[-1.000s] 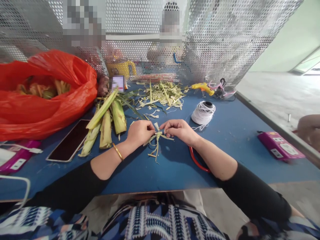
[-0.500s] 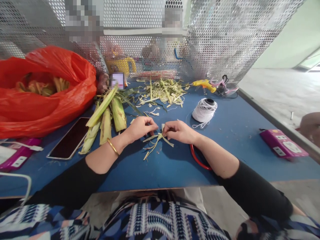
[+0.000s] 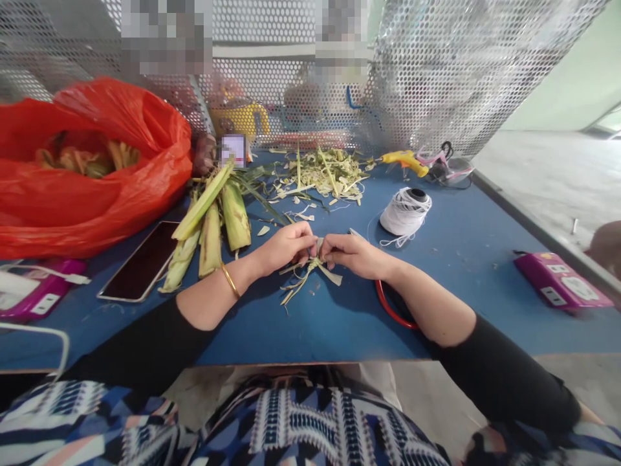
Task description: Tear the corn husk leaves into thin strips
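A small knotted bundle of pale green corn husk strips (image 3: 314,265) lies at the middle of the blue table, its loose ends fanning out toward me. My left hand (image 3: 294,247), with a gold bangle at the wrist, pinches the bundle's upper left part. From the other side, my right hand (image 3: 350,254) grips it between thumb and fingers. The two hands almost meet, so their fingertips hide part of the knot. Under my right wrist lie scissors with a red handle (image 3: 388,307), the blade tip showing beyond the hand.
Unstripped corn husks (image 3: 211,239) and a phone (image 3: 140,262) lie left, near a red plastic bag (image 3: 160,188). Husk scraps (image 3: 334,171) are heaped behind. A white thread spool (image 3: 406,210), yellow glue gun (image 3: 407,162) and purple box (image 3: 557,278) are to the right.
My left hand has moved right, closing the gap to my right hand at the husk bundle. The whole view has shifted slightly.
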`<state>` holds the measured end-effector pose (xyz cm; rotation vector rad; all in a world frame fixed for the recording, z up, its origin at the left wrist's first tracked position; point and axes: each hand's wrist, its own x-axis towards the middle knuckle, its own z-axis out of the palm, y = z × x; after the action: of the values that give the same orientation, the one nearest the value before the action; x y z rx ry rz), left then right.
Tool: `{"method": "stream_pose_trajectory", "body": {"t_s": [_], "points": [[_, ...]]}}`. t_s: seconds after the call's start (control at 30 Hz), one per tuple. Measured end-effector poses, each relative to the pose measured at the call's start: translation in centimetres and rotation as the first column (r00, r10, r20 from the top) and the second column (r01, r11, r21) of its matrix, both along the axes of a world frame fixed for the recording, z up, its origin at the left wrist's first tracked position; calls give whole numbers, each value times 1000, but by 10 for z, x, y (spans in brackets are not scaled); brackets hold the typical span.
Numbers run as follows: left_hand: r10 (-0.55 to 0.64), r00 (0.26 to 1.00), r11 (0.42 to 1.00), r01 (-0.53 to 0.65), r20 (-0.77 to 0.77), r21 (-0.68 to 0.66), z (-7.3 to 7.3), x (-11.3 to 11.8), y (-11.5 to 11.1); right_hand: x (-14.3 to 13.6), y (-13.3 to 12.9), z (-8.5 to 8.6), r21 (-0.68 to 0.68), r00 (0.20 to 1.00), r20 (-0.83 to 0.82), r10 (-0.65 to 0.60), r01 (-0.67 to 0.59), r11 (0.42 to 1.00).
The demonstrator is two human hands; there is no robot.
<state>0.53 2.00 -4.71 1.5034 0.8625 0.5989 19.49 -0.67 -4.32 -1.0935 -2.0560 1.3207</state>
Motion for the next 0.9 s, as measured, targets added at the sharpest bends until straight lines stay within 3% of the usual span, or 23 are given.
{"method": "stream_pose_trajectory", "body": {"t_s": [0.3,0.57,0.73,0.9], "points": [[-47,986,980,77,-161,184,1,0,-1,1,-5,4,153,987,159,5,-29,988],[-47,979,976,88,-201,201,6,0,-3,-1,-7,7,191,975,223,15,-58,980],[17,989,999,-12,-146,38,6,1,-4,-1,-1,2,70,999,20,-30,29,997],[79,990,985,-95,-113,-144,7,0,-5,-1,1,0,16,990,-103,-92,94,995]]}}
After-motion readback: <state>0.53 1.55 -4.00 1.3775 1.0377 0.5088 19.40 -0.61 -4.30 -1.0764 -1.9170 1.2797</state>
